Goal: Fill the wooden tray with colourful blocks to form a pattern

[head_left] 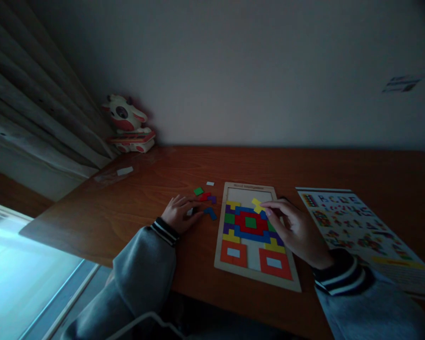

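A wooden puzzle board (218,245) lies in front of me, partly filled with red, blue, green, purple, yellow and orange block pieces. My right hand (293,226) pinches a yellow puzzle piece (257,205) over the board's upper part, and covers some of its right side. My left hand (182,212) rests on the table to the left of the board, fingers stretched towards loose pieces. Near those fingertips are a red piece (205,196), a purple piece (212,200) and a blue piece (210,213). Just beyond lie a green piece (198,191) and a white piece (210,183).
A printed pattern sheet (361,236) lies right of the board, partly behind my right wrist. At the table's back left sits a cow-shaped toy (127,125), with a white scrap (125,171) in front of it. A curtain (38,94) hangs on the left; the wall (262,80) stands behind.
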Demonstrator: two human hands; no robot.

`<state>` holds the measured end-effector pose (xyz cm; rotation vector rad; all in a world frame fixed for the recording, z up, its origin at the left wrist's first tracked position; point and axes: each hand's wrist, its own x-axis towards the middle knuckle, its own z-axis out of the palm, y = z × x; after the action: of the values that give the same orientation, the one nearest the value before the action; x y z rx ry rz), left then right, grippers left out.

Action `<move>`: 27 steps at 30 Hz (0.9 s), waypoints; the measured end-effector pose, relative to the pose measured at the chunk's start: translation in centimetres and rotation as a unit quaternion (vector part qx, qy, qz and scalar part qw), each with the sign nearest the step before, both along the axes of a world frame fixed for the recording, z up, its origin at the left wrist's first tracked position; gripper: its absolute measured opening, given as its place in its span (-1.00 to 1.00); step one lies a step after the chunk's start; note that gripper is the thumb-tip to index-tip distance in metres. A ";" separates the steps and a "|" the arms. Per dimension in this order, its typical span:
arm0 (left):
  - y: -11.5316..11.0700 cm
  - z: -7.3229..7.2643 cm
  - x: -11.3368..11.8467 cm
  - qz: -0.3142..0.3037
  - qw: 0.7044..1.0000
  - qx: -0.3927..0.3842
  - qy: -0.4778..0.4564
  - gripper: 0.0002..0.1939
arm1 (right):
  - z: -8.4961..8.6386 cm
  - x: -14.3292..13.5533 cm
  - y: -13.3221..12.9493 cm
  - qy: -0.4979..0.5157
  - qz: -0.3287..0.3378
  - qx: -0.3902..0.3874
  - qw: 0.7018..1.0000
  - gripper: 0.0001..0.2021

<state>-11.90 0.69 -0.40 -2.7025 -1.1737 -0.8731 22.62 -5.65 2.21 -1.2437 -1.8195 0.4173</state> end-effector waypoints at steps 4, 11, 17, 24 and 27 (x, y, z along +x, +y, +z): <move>-1.1 0.2 2.0 -0.033 0.999 -0.009 0.016 -0.65 | 0.1 -0.2 0.0 0.000 -0.001 -0.006 1.000 -0.77; -1.4 -0.1 3.4 -0.027 0.999 -0.013 0.016 -0.67 | 0.0 -0.2 0.0 -0.008 -0.003 0.010 1.000 -0.78; -1.3 -0.3 3.7 -0.063 0.997 -0.050 -0.017 -0.73 | -0.5 0.0 -0.2 -0.005 0.028 -0.018 0.999 -0.81; -1.3 -0.3 3.8 -0.070 0.996 -0.056 -0.029 -0.81 | -0.1 -0.3 -1.0 -0.050 0.143 -0.069 0.986 -0.87; -1.4 -0.1 3.8 -0.075 0.995 -0.061 -0.034 -0.84 | -0.2 -0.3 -1.2 -0.065 0.157 -0.081 0.982 -0.87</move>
<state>-8.05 -0.70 -0.54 -2.9138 -1.0826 -0.9485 22.34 -6.81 1.97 -1.1114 -2.1388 0.6846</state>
